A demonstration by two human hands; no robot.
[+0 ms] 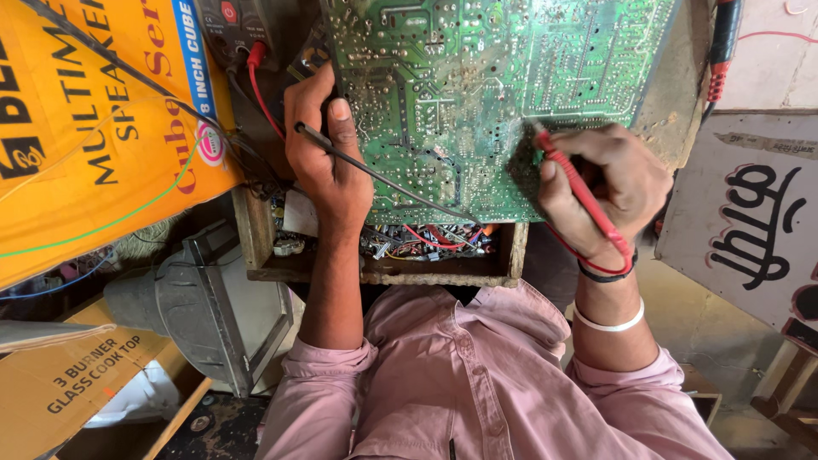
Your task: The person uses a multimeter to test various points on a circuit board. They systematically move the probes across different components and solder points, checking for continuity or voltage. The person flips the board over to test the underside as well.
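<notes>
A large green circuit board (pixel 477 77), solder side up, lies over a wooden box (pixel 383 271). My left hand (pixel 328 158) grips the board's left edge, thumb on top. A thin black probe lead (pixel 375 175) runs from under that hand across the board's lower part. My right hand (pixel 609 192) holds a red probe (pixel 579 189) like a pen. Its tip touches the board near the right side.
An orange printed carton (pixel 94 128) stands at the left. A dark meter with a red plug (pixel 243 34) sits at the top. Loose wires and parts (pixel 426 240) fill the box. A cardboard carton (pixel 72 383) and a grey metal piece (pixel 204 307) lie lower left.
</notes>
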